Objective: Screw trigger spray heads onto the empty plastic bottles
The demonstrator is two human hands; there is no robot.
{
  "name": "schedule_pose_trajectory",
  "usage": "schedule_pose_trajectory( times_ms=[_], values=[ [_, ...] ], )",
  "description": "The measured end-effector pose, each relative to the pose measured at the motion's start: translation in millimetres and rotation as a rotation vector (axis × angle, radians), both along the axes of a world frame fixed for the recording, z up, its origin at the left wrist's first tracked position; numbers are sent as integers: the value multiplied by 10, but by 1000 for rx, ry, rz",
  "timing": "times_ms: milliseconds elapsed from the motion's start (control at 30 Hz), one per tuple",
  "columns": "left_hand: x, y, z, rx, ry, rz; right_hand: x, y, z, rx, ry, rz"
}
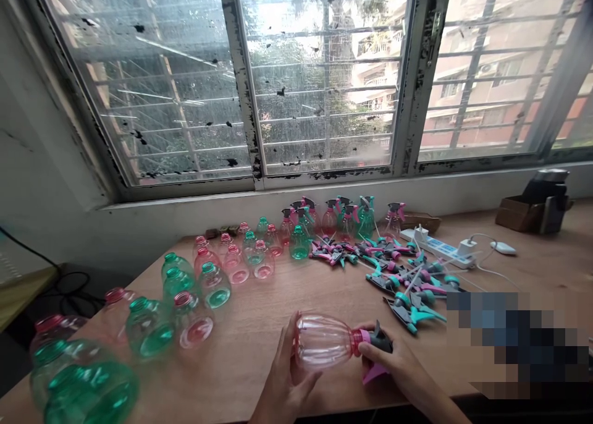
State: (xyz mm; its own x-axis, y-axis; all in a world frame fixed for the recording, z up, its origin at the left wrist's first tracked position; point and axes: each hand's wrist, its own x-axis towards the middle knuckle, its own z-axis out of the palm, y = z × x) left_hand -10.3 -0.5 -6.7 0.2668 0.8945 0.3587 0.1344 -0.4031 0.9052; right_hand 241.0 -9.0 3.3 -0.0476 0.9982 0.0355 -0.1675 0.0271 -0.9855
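Surface (259,316): brown wood, below windows (324,102)
Ribbed clear-pink plastic bottle (324,340): sideways, between both hands
Left hand (286,369): fingers around base
Right hand (399,361): fingers gripping pink-and-grey plastic spray head (380,339) at neck

One head-worn view from close above the table (278,297), forward and down, toward the windows (319,102)

— Held bottle (324,342)?
— Translucent pink, lengthwise ribs.
— Its spray head (382,340)?
— Charcoal; collar (364,336) pink, trigger (376,372) mauve-pink.
— Loose bottles (151,339)?
— Two lots: translucent green, translucent pink.
— Loose heads (403,314)?
— Dark grey, trimmed some in turquoise, some in pink.
— Table (259,316)?
— Warm wood brown.
— Power strip (441,248)?
— White, pale blue upper face.
— Window frame (239,59)?
— Grey, irregular black blotches.
— Carton (512,214)?
— Brown.
— Wall (46,139)?
— Off-white, faint dark scuff.
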Motion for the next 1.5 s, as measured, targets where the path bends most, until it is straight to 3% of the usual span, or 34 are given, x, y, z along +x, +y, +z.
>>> schedule_pose_trajectory(
  times_ms=[800,1100,1367,1500],
  values=[
    [-13,8,22,-174,-47,-72,45,15,-32,24,-118,-47],
    [-47,49,-76,-64,66,-36,17,19,-37,-11,-16,32],
    [-51,-31,62,-202,63,-65,23,-5,22,13,-70,11],
    [-32,-8,47,-141,69,-24,20,8,15,8,-13,24]
  ],
)
